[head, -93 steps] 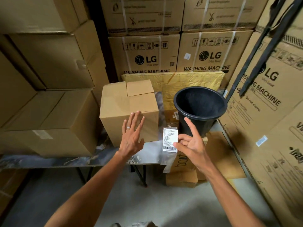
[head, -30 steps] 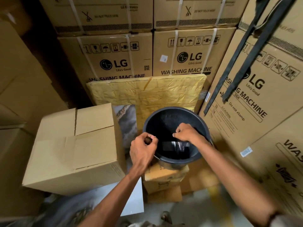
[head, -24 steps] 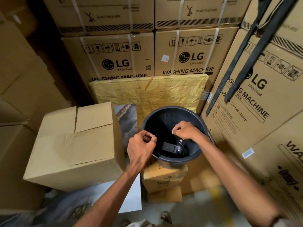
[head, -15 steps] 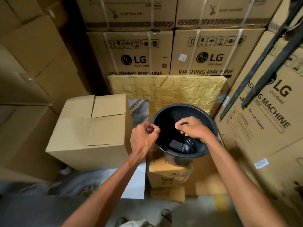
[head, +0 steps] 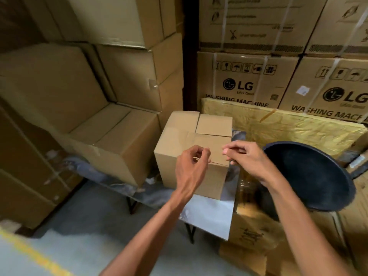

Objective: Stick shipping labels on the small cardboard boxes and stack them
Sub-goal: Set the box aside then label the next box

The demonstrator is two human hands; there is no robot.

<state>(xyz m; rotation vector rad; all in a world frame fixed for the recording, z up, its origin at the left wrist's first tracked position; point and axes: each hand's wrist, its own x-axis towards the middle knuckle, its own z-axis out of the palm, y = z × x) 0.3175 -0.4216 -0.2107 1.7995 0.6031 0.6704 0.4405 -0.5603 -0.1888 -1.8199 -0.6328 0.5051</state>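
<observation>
small cardboard box (head: 191,144): 1 | black bucket (head: 310,176): 1 | table (head: 209,216): 1 | hands: 2 | LG cartons (head: 245,80): 2

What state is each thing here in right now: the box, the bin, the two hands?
small cardboard box: flaps closed, upright on the table, no label visible.
black bin: open-topped, right of the box.
left hand: fingers curled over the box; contents not discernible.
right hand: fingertips pinched; contents not discernible.
table: bearing the box.
</observation>
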